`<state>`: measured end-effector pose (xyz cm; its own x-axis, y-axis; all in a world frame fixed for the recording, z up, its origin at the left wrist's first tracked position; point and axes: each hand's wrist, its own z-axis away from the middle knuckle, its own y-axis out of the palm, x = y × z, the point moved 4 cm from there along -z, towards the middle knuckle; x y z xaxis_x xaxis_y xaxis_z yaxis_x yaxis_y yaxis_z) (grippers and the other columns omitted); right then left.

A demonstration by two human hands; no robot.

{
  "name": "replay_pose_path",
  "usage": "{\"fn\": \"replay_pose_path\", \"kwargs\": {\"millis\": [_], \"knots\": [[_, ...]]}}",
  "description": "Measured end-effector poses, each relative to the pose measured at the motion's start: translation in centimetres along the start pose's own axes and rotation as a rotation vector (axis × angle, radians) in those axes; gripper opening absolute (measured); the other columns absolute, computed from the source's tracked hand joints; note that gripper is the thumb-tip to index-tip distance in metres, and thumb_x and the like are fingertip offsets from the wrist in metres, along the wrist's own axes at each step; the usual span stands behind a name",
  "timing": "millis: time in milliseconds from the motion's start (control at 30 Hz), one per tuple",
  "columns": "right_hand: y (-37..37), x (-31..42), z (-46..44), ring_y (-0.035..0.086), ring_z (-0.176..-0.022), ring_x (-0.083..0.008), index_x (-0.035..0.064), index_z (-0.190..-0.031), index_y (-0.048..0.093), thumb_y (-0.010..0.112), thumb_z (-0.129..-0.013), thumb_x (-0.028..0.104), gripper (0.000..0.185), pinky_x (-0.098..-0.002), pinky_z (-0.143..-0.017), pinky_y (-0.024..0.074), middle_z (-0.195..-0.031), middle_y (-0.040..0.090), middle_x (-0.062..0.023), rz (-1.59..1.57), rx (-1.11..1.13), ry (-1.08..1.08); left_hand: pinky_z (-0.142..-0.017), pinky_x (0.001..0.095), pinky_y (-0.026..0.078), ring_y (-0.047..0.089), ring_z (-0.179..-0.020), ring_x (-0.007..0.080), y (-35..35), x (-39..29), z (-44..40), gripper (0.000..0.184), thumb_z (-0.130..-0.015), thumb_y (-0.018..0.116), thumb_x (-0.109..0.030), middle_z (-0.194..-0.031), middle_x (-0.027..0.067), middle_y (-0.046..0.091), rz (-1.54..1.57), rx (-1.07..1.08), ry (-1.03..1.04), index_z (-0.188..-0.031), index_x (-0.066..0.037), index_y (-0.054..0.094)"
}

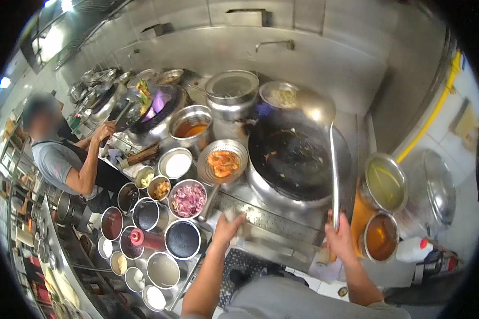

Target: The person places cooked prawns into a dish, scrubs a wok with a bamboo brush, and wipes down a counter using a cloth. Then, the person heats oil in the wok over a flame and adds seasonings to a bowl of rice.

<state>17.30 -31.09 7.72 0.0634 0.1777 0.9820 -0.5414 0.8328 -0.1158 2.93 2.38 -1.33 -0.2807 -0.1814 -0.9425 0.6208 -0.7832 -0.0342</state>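
Note:
My right hand (339, 236) is wrapped around the wooden grip of a long-handled ladle (333, 165). The ladle's round bowl is raised over the far right rim of a large black wok (295, 154), which holds dark residue and small food scraps. My left hand (229, 226) is at the stove's front edge with its fingers curled in; what it holds, if anything, is hard to make out. Close to it is the handle of a perforated strainer (201, 169). Orange-brown fried pieces (223, 163), which look like prawns, lie in the strainer left of the wok.
Left of me stand several metal pots, one with chopped red onion (188, 200), and a red squeeze bottle (146, 240). Pots of yellowish liquid (386, 183) and brown liquid (381, 237) are at right. Further left, another person (64, 154) works at a flaming wok (154, 109).

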Motion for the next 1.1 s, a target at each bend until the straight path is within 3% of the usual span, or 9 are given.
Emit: {"fn": "replay_pose_path", "kwargs": {"millis": [133,400,500,567,767,833,967,1000,1100], "knots": [[-0.7,3.7,-5.5,0.046,-0.041,-0.0111,0.0090,-0.142,0.034,0.053,-0.095,0.007,0.051,-0.0283,-0.036,0.0412,-0.070,0.051,-0.0037,0.076,0.060,0.118,-0.094,0.0428,0.047,0.060,-0.106,0.0390,3.4,8.7,-0.2,0.068,-0.073,0.082,-0.034,-0.113,0.0273,0.063,-0.398,-0.132,0.163,-0.121,0.006,0.055],[13.7,12.1,-35.9,0.055,-0.049,-0.0176,0.0005,-0.122,0.044,0.054,-0.085,0.005,0.039,-0.0347,-0.040,0.0466,-0.071,0.057,-0.0085,0.237,0.119,-0.138,-0.096,0.0433,0.047,0.056,-0.114,0.0403,0.3,5.0,1.9,0.077,-0.069,0.081,-0.034,-0.122,0.0283,0.058,-0.564,-0.324,0.059,-0.127,0.006,0.050],[17.4,10.5,-43.6,0.058,-0.051,-0.0222,-0.0022,-0.109,0.052,0.051,-0.081,0.002,0.028,-0.0381,-0.042,0.0484,-0.070,0.061,-0.0136,0.429,0.003,-0.195,-0.096,0.0428,0.046,0.057,-0.113,0.0402,0.6,5.2,2.2,0.080,-0.069,0.081,-0.034,-0.121,0.0281,0.059,-0.577,-0.373,0.066,-0.130,0.006,0.047],[18.8,9.9,-47.7,0.057,-0.050,-0.0227,-0.0015,-0.076,0.056,0.050,-0.079,0.002,0.008,-0.0354,-0.044,0.0483,-0.065,0.059,-0.0111,0.210,0.240,-0.043,-0.098,0.0424,0.045,0.057,-0.115,0.0403,0.6,5.0,2.3,0.080,-0.070,0.081,-0.034,-0.122,0.0282,0.059,-0.581,-0.398,0.051,-0.130,0.007,0.046],[17.0,15.8,-43.3,0.053,-0.058,-0.0083,0.0059,-0.087,0.047,0.053,-0.089,0.002,0.007,-0.0225,-0.054,0.0467,-0.072,0.051,-0.0007,-1.111,0.660,0.332,-0.100,0.0436,0.044,0.054,-0.118,0.0431,1.0,1.9,3.8,0.088,-0.071,0.082,-0.040,-0.126,0.0320,0.055,-0.537,-0.433,0.053,-0.133,0.009,0.043],[14.7,17.3,-41.1,0.054,-0.059,-0.0087,0.0052,-0.090,0.047,0.054,-0.089,0.000,0.009,-0.0228,-0.053,0.0469,-0.076,0.051,-0.0020,-1.217,0.724,0.328,-0.100,0.0447,0.043,0.053,-0.119,0.0446,1.1,1.9,5.4,0.092,-0.072,0.082,-0.044,-0.127,0.0336,0.054,-0.598,-0.512,0.195,-0.134,0.010,0.042],[9.5,18.1,-34.2,0.055,-0.061,-0.0089,0.0029,-0.094,0.047,0.055,-0.090,0.001,0.009,-0.0228,-0.053,0.0469,-0.080,0.051,-0.0039,-1.340,0.759,0.347,-0.099,0.0388,0.045,0.054,-0.121,0.0302,-1.3,1.5,7.2,0.088,-0.086,0.072,-0.041,-0.132,0.0254,0.051,0.223,-0.569,-0.140,-0.144,0.009,0.028],[8.0,17.9,-32.0,0.054,-0.062,-0.0102,-0.0146,-0.119,0.039,0.050,-0.094,0.004,0.034,-0.0247,-0.051,0.0465,-0.085,0.050,-0.0061,-1.354,0.680,0.380,-0.099,0.0380,0.044,0.053,-0.121,0.0278,-2.2,2.1,6.4,0.086,-0.089,0.071,-0.038,-0.133,0.0224,0.050,0.382,-0.539,-0.104,-0.146,0.007,0.025],[4.2,17.2,-25.5,0.054,-0.062,-0.0099,-0.0117,-0.117,0.042,0.051,-0.094,0.006,0.030,-0.0236,-0.051,0.0459,-0.087,0.053,-0.0058,-1.293,0.604,0.445,-0.095,0.0378,0.046,0.055,-0.113,0.0258,-3.3,1.5,4.2,0.072,-0.091,0.069,-0.034,-0.128,0.0147,0.050,0.719,-0.498,-0.040,-0.140,0.004,0.031]]}}
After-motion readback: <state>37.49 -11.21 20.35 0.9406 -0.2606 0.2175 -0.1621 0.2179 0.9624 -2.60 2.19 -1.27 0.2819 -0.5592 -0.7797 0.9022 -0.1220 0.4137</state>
